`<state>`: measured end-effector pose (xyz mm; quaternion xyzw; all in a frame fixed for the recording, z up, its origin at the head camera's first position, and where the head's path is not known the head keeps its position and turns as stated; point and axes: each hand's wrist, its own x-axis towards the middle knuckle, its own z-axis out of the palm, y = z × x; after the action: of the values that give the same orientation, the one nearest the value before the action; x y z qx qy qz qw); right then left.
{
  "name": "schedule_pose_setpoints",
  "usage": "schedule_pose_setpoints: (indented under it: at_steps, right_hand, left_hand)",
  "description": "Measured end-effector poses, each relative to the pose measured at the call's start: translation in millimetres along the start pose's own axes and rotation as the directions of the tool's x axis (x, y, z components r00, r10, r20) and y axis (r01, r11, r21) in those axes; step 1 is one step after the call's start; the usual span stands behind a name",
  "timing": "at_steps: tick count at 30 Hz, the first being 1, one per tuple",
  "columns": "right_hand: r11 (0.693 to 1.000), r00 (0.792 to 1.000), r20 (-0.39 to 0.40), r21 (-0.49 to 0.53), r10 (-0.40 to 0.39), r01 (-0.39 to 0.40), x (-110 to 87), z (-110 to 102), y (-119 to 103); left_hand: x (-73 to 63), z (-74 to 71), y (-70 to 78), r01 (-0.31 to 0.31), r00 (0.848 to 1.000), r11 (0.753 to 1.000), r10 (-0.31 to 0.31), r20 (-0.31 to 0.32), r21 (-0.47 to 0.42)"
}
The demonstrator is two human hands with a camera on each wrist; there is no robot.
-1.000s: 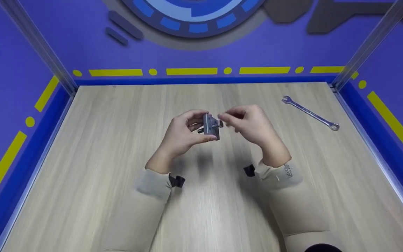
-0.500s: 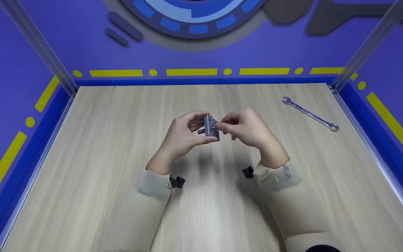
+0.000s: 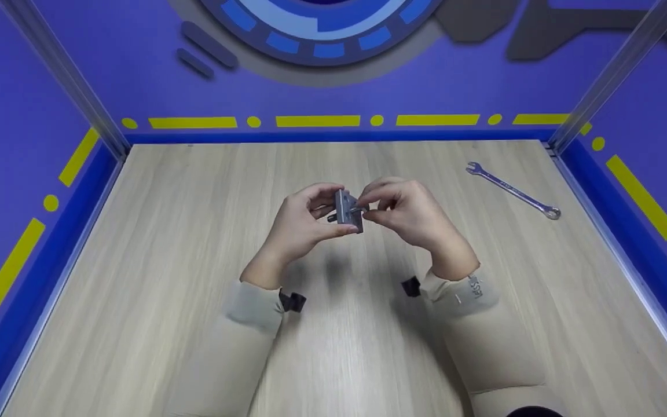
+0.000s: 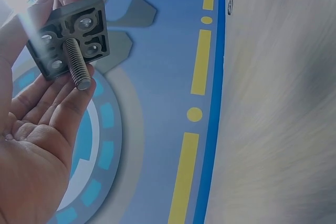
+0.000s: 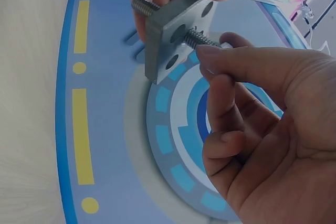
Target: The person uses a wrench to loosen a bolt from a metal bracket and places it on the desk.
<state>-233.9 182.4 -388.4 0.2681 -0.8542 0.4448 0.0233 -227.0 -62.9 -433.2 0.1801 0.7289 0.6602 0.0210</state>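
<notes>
A grey square plate (image 3: pixel 343 208) with a hole near each corner is held above the table. My left hand (image 3: pixel 299 223) grips it by opposite edges, thumb on one side and fingers on the other. A threaded bolt (image 4: pixel 77 66) passes through the plate's middle and sticks out on both sides. In the left wrist view, the plate's ribbed back (image 4: pixel 86 23) faces the camera. My right hand (image 3: pixel 414 211) pinches the bolt's other end between thumb and forefinger; its smooth-faced side (image 5: pixel 178 30) shows in the right wrist view. The fingers hide the bolt's end there.
A combination wrench (image 3: pixel 513 190) lies on the wooden table (image 3: pixel 194 191) at the far right. Blue and purple panels (image 3: pixel 333 92) enclose the table at the back and sides. A round black thing (image 3: pixel 535 412) shows at the bottom edge.
My right hand has come left onto the bolt's end, and its fingers have shifted their pinch there. My left hand has held the plate nearly still.
</notes>
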Motion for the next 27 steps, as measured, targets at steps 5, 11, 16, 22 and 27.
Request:
schedule_pose_setpoints:
  at_steps: [5,11,16,22,27]
  right_hand:
    - [0.999,1.000,0.015,0.028,0.027,-0.027,-1.1,-6.0,1.1]
    - [0.981,0.980,-0.052,0.007,0.193,-0.193,-0.3,-10.2,0.4]
    - [0.940,0.940,0.011,-0.020,0.342,-0.342,2.7,-3.9,-1.1]
    - [0.937,0.936,0.059,-0.050,0.348,-0.345,2.8,-2.9,-2.1]
    - [0.958,0.955,0.070,-0.036,0.287,-0.285,1.0,-5.8,-1.2]
  left_hand:
    - [0.0,0.3,0.5,0.022,1.000,1.000,-0.022,-0.001,-0.005]
    - [-0.5,1.3,1.8,0.019,1.000,1.000,-0.019,0.003,0.013]
    - [-1.0,2.4,2.2,0.007,1.000,0.999,-0.007,0.004,0.032]
    - [-0.8,3.0,1.9,0.003,1.000,0.999,-0.003,0.006,0.034]
    - [0.0,3.0,1.4,0.010,1.000,0.999,-0.011,0.011,0.032]
